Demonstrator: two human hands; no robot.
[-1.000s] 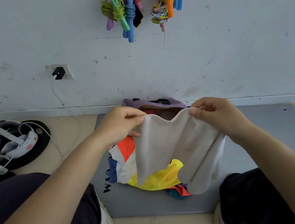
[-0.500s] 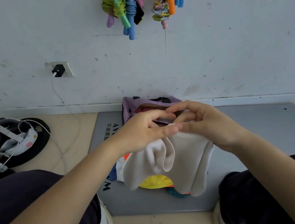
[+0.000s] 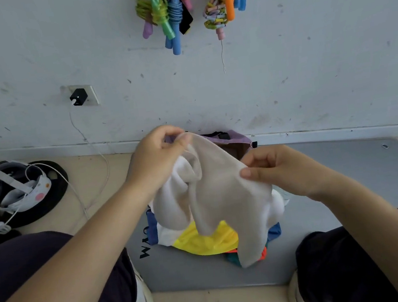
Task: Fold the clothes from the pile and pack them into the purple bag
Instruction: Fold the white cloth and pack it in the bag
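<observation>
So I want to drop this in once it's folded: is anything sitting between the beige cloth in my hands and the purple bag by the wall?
Nothing visible blocks it. The beige soft cloth garment, pinched by the left hand and right hand, hangs right in front of the purple fabric bag. The garment hides most of the bag's opening.

Beige garment (image 3: 222,193) soft matt cloth; mat (image 3: 350,180) smooth (grey, matt).
</observation>
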